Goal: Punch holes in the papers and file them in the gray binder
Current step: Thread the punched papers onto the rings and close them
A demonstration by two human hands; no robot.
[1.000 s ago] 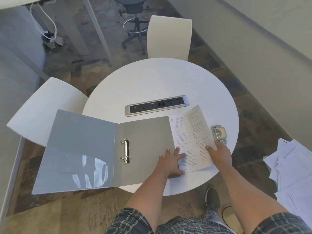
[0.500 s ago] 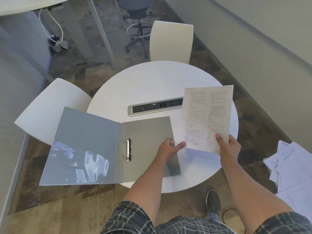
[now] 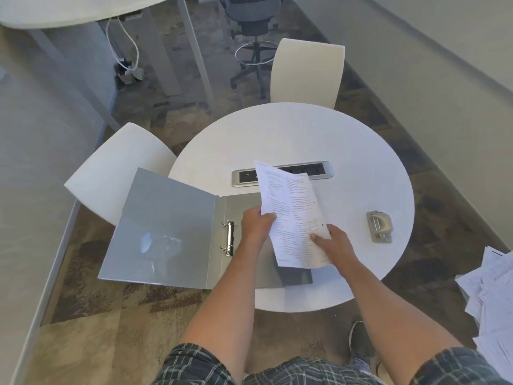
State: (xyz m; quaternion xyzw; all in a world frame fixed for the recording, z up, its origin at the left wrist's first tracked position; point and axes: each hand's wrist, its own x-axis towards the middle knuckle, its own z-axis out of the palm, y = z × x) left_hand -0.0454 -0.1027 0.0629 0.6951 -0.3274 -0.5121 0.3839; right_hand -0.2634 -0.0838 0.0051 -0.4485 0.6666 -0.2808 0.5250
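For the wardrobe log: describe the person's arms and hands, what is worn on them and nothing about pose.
Both forearms are bare from elbow to wrist, with no sleeves reaching them. The left hand and right hand wear no gloves; no watch, band or ring shows. The fingers are uncovered. A dark plaid garment with light lines appears at the bottom edge.

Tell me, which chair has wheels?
The dark office chair at the far end, behind the round table. It stands on a spoked wheeled base with a metal foot ring; the two white chairs show only plain shell backs.
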